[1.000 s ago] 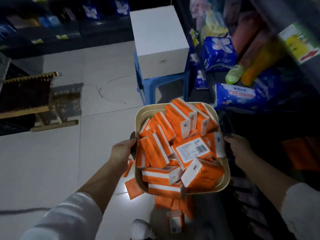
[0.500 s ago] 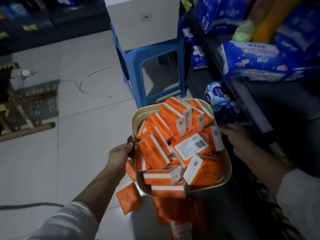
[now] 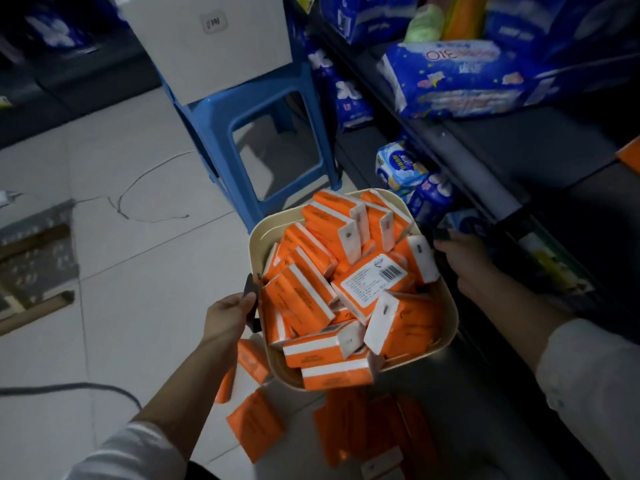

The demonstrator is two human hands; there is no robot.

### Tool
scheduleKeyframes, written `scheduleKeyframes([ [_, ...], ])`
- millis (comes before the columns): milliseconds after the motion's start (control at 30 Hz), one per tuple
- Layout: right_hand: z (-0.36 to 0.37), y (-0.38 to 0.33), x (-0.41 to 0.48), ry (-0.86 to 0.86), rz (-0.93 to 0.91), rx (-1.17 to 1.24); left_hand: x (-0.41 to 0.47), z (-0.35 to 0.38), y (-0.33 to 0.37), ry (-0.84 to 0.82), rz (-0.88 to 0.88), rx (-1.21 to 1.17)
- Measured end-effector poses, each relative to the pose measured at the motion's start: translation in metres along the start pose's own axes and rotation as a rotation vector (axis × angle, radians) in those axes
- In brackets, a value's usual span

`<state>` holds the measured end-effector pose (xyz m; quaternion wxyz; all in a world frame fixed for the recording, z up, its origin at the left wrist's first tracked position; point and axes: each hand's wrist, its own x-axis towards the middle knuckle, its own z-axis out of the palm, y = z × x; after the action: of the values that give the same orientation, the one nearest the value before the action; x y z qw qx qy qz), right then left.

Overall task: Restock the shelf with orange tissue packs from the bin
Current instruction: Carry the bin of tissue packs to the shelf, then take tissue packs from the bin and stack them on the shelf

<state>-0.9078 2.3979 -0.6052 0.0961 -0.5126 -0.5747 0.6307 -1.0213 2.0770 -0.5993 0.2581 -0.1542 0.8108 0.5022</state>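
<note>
Over tiles (image 3: 138,306), left hand (image 3: 228,315) and right hand (image 3: 464,258) grip the bin (image 3: 268,230).

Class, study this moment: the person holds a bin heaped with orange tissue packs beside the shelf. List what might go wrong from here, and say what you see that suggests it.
1. The orange tissue packs are heaped above the rim of the bin; the pack at the near edge overhangs and may slide out if the bin tips.
2. Loose packs on the floor and a cable lie near the person, who might trip or crush stock.
</note>
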Motion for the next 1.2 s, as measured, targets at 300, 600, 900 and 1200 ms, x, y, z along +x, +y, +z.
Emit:
scheduleKeyframes([
  [300,-0.042,0.024,-0.054,0.082,-0.115,-0.267,-0.011,-0.003,-0.010,0.229,0.194,0.440],
  [600,-0.051,0.040,-0.152,0.004,-0.208,-0.330,-0.105,-0.013,-0.007,-0.164,0.481,0.312],
  [900,-0.078,0.023,-0.254,0.064,-0.358,-0.427,-0.191,-0.050,0.006,-0.308,0.719,0.523],
  [1200,-0.085,0.016,-0.280,0.038,-0.439,-0.619,-0.211,-0.063,0.016,-0.264,0.845,0.680],
])
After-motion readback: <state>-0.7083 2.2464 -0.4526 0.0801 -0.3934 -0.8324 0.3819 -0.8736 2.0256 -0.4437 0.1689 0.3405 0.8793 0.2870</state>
